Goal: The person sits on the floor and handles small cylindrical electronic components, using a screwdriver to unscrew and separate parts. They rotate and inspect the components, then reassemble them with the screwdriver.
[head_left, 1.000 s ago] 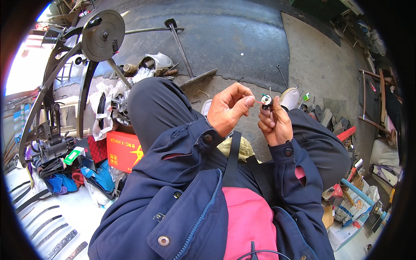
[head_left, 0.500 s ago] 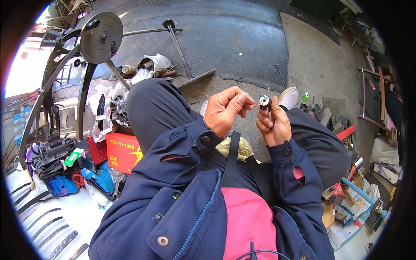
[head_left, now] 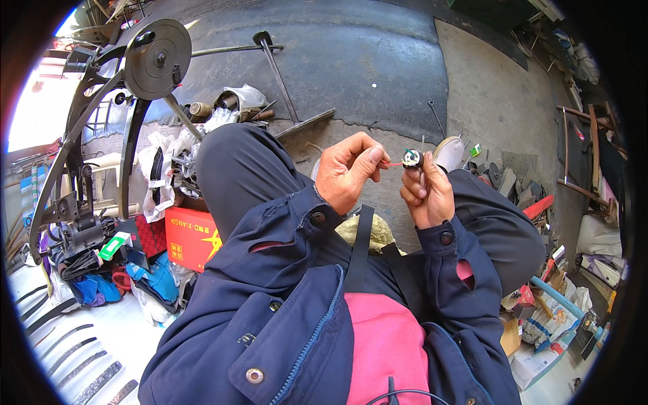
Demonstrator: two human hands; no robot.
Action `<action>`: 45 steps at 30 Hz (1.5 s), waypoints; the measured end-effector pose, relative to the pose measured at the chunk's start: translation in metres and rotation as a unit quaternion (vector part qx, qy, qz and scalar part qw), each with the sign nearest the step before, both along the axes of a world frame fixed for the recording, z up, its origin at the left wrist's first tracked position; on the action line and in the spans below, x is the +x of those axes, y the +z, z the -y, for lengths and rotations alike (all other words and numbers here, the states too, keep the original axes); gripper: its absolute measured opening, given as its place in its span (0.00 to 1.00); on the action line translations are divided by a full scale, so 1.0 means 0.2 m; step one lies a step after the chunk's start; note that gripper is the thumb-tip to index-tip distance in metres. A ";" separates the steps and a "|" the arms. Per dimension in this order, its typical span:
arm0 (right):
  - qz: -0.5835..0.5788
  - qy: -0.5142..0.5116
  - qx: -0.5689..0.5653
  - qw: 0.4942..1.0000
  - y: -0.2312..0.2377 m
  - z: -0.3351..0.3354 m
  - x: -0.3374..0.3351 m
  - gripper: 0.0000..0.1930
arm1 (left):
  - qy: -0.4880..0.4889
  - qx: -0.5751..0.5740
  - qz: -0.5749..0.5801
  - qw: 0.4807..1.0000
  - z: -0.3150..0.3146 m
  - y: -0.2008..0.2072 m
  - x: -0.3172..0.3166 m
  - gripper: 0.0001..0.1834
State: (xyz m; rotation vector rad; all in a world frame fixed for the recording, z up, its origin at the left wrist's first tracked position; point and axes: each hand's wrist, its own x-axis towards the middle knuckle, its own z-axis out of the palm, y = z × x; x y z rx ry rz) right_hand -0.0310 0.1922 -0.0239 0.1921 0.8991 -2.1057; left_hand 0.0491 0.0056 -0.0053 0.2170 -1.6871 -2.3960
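Barely shifted, right hand grips a small round part; left hand pinches its seemingly red wire

Both hands raised, fingers pinched

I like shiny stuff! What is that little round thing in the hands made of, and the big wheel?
The small round part looks like dark metal or plastic, with glints; too small to be sure. The thin red wire looks plastic-coated. The big wheel looks like dull grey metal, matte and worn.
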 end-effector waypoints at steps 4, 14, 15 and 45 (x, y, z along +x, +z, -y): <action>-0.003 0.001 -0.013 1.000 0.00 0.00 0.00 0.17 | 0.005 0.010 -0.002 1.000 0.00 0.00 0.00 0.12; -0.008 -0.006 -0.002 1.000 0.00 0.00 0.00 0.17 | 0.011 0.060 0.002 0.998 -0.01 -0.02 -0.01 0.09; -0.010 -0.006 -0.001 1.000 0.00 0.00 0.00 0.17 | 0.007 0.059 0.001 0.998 -0.01 -0.02 -0.01 0.10; 0.014 0.037 0.005 0.999 0.01 0.01 0.01 0.22 | -0.036 -0.004 0.021 0.999 -0.04 -0.03 -0.03 0.13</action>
